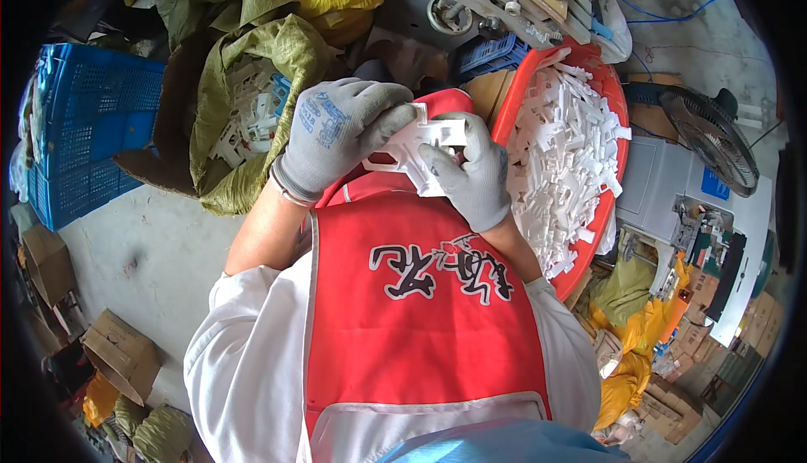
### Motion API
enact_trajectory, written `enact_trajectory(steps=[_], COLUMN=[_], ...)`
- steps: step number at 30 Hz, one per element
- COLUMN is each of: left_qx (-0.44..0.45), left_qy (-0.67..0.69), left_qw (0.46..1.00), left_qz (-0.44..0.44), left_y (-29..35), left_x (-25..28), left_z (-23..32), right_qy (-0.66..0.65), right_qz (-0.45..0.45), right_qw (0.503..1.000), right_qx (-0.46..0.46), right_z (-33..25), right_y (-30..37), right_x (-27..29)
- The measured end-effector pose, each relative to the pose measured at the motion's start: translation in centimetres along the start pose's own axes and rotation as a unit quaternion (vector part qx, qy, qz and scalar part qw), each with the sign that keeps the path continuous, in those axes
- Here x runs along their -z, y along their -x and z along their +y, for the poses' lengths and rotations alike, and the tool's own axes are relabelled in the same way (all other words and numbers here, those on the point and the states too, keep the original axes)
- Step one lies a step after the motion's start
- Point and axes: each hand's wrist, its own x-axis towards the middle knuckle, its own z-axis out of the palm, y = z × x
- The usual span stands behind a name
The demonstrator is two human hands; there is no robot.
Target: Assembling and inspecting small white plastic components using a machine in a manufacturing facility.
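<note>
A white molded plastic part (410, 150) with ridges and cutouts is held between my two gloved hands, above my lap. My left hand (336, 135), in a grey glove with blue print, pinches its upper left side. Thumb and fingers of my right hand (472, 179) close on its right side; a small dark spot shows by that thumb, too small to make out. Right of my hands, a red tub (618, 110) is heaped with small white plastic pieces (559, 156). On the left, an olive woven sack (214, 102) lies open with white plastic parts (248, 118) inside.
A blue plastic crate (97, 131) stands at far left. Ahead is a machine with a handwheel (450, 16). A black fan (710, 139) and a grey-white machine (664, 186) stand at right. Cardboard boxes (122, 354) lie at lower left; yellow sacks (626, 387) at lower right.
</note>
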Motion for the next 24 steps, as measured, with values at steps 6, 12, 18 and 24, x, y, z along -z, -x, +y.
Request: enact_trajectory(steps=[6,12,18,24], left_qx=[-0.002,-0.004,-0.009,-0.013], left_qy=[-0.005,0.004,0.010,0.008], left_qw=[1.000,1.000,1.000,1.000], left_qz=[-0.003,0.012,-0.005,0.000], left_y=[0.0,0.3,0.4,0.4], left_x=[-0.1,-0.4,-0.4,-0.7], left_z=[0.0,0.2,0.4,0.3], right_qy=[-0.008,-0.049,-0.010,-0.015], right_qz=[-0.005,-0.021,-0.035,-0.038], right_qw=[1.000,0.998,0.998,0.997], right_qx=[0.005,-0.031,0.055,0.072], right_z=[0.1,0.0,0.5,1.2], right_y=[-0.1,-0.3,-0.4,-0.4], right_x=[0.1,0.0,0.3,0.4])
